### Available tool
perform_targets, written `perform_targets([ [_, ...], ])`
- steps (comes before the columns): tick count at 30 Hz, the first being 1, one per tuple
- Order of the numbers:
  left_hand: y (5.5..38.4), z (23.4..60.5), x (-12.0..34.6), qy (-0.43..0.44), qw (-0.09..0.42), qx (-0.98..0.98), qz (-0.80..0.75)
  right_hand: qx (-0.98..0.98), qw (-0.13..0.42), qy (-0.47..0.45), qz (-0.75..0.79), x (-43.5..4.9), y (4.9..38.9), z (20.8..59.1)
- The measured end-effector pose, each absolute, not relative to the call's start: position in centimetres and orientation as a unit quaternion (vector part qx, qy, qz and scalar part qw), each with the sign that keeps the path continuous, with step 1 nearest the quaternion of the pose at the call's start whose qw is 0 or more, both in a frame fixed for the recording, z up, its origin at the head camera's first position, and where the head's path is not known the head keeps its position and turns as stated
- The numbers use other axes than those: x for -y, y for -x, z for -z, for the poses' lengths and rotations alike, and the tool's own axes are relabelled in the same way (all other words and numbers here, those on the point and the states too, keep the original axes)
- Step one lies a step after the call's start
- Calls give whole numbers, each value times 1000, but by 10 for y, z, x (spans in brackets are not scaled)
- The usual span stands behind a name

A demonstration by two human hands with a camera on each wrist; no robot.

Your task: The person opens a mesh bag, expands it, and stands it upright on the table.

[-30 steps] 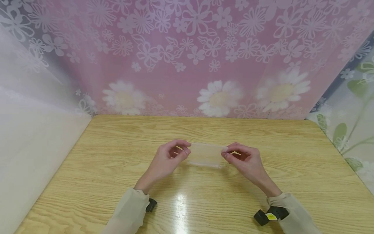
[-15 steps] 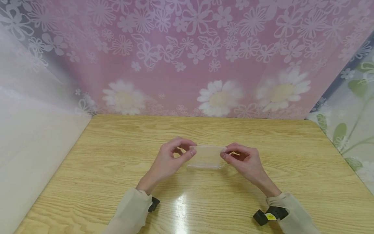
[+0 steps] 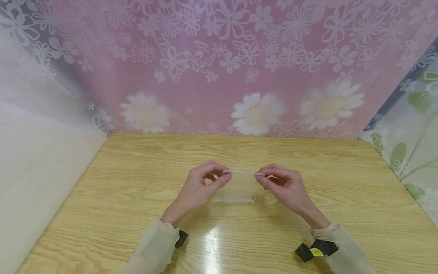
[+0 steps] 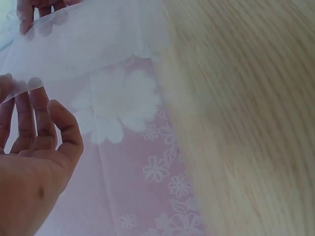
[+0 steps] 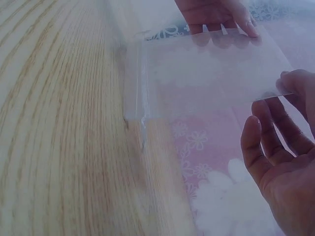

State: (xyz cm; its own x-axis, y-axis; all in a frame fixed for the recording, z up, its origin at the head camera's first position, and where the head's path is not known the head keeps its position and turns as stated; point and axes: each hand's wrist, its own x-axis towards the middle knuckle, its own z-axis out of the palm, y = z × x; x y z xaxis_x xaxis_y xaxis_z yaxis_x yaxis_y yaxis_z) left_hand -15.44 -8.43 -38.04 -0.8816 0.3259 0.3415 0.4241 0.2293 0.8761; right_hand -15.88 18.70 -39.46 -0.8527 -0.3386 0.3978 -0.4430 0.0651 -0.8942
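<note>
The bag's [image 3: 239,187] lower edge has swung towards the table's [image 3: 102,198] near edge, hanging between left hand [image 3: 207,182] and right hand [image 3: 283,180], fingers curled, pinching its top edge's opposite ends.

Two long sleeves of pale beige cloth are covering the forearms. The left sleeve [image 3: 150,245] is forming loose folds and is ending in a gathered cuff at the wrist. The right sleeve [image 3: 347,251] is showing matching cloth and is likewise puckering at its cuff. A small black unit [image 3: 181,239] is protruding from the inner side of the left sleeve. On the right side, a black band [image 3: 326,247] is carrying a block-shaped black housing [image 3: 303,252]. Between them, a yellow label [image 3: 316,252] is bearing dark print, too small to read. The fingers [image 3: 215,166] are showing bare.
</note>
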Motion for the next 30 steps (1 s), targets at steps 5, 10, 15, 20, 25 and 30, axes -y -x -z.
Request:
perform_targets([
  [5,154,378,85,252,54,796,548,732,51,-271,-623,-185,159,393],
  [10,154,375,86,264,69,808,522,730,57,-272,-625,-184,158,391],
  [15,154,377,85,264,71,804,528,743,50,-252,-618,-183,156,389],
  [20,154,379,84,259,71,798,540,741,52,-259,-617,-182,157,391],
  [25,153,378,82,258,64,796,544,730,54,-275,-624,-178,157,392],
  [30,152,379,80,249,51,799,544,722,67,-289,-625,-173,157,393],
])
